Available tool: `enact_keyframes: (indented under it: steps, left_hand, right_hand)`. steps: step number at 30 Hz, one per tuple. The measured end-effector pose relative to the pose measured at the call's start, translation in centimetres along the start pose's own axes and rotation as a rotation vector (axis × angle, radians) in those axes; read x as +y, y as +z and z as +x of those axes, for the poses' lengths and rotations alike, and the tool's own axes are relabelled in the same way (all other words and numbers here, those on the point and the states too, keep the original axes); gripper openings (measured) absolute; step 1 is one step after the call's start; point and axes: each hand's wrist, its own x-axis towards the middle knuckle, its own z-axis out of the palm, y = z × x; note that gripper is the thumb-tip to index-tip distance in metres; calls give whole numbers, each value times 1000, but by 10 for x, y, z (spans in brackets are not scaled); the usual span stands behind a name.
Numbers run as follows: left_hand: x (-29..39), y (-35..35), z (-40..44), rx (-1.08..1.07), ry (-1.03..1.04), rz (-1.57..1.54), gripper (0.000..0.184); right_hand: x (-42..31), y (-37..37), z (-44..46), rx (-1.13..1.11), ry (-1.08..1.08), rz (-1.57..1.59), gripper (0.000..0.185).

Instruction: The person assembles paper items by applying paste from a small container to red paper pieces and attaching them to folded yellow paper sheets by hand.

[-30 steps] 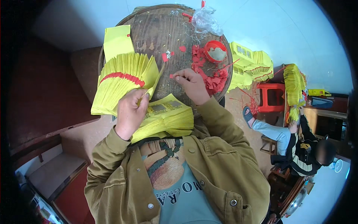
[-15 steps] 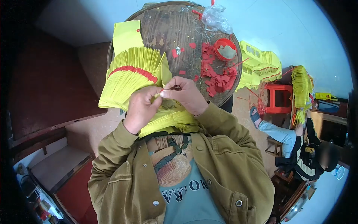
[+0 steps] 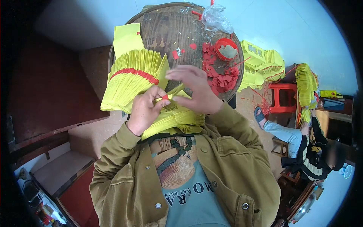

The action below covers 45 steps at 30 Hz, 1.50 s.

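My left hand (image 3: 145,109) pinches a folded yellow paper with a small red paper slip (image 3: 165,97) wrapped on it, between thumb and fingers. To its right my right hand (image 3: 194,89) is held up with fingers apart, near the paper's free end and holding nothing that I can see. Beneath both hands a sheaf of yellow papers (image 3: 176,123) lies against my body. Beside my left hand, a fanned stack of folded yellow papers (image 3: 128,85) with a row of red bands rests on the table's near left edge.
The round wooden table (image 3: 162,28) carries red paper slips (image 3: 223,81), a red bowl (image 3: 226,49) with grey stuff, a clear plastic bag (image 3: 217,19) and flat yellow sheets (image 3: 127,38). At right are yellow paper bundles (image 3: 270,64), a red stool (image 3: 283,98) and a seated person (image 3: 310,155).
My right hand has let go of the red slip and drawn away up and right, its fingers spreading. The left hand keeps its pinch, and the red slip now shows more fully.
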Motion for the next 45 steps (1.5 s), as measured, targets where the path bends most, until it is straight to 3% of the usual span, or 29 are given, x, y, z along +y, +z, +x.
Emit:
enact_keyframes:
  steps: [2,5,10,15,19,22,24,25,27,28,29,31,32,34,35,38,40,41,43,45]
  left_hand:
    - [-2,3,0,17,23,-36,22]
    - [1,4,0,48,48,-73,24]
    - [7,-2,-2,28,-49,-77,15]
    - [12,-7,3,12,196,284,8]
    - [15,-8,4,-14,121,320,7]
    - [16,-10,3,-91,-30,176,12]
    - [28,-8,0,194,242,275,17]
    - [36,-11,-4,192,241,274,17]
    - [55,-20,-15,-114,314,244,24]
    - [60,-20,-17,-299,192,237,26]
    - [62,-20,-17,-296,187,237,26]
    - [62,-18,-15,-306,66,306,29]
    - [58,-20,-12,-313,-15,309,32]
    - [44,-22,-10,-288,18,272,33]
    - [38,-24,-8,-256,50,237,34]
    - [41,-35,4,-391,-66,145,45]
    - [41,-36,5,-481,-147,90,49]
    - [37,-33,3,-439,-117,53,52]
    - [25,-26,-1,-395,-85,19,55]
    - [20,-21,-4,-235,67,101,57]
  right_hand:
    - [-2,7,-1,-66,7,-80,53]
    - [9,24,-6,-183,97,50,44]
    - [12,35,-11,27,28,86,39]
    - [12,35,-11,86,-23,25,36]
    - [11,17,-7,15,-7,23,25]
    - [20,11,-8,-20,9,14,22]
    - [22,14,-6,4,-16,21,22]
    - [22,15,-5,27,-42,29,22]
    - [17,10,-1,85,-90,-62,21]
    - [14,7,2,146,-142,-153,21]
    - [14,3,2,143,-144,-149,21]
    - [16,-7,-4,-129,-104,235,16]
    - [16,-5,-8,-128,-102,235,16]
    - [16,2,-21,-334,-133,196,16]
    - [17,6,-22,-334,-130,194,16]
    - [20,13,-17,-529,-50,192,23]
    - [19,11,-10,-532,249,341,25]
    - [19,13,-9,-531,246,340,25]
    - [18,17,-6,-300,331,447,27]
    - [17,14,-4,-279,320,419,25]
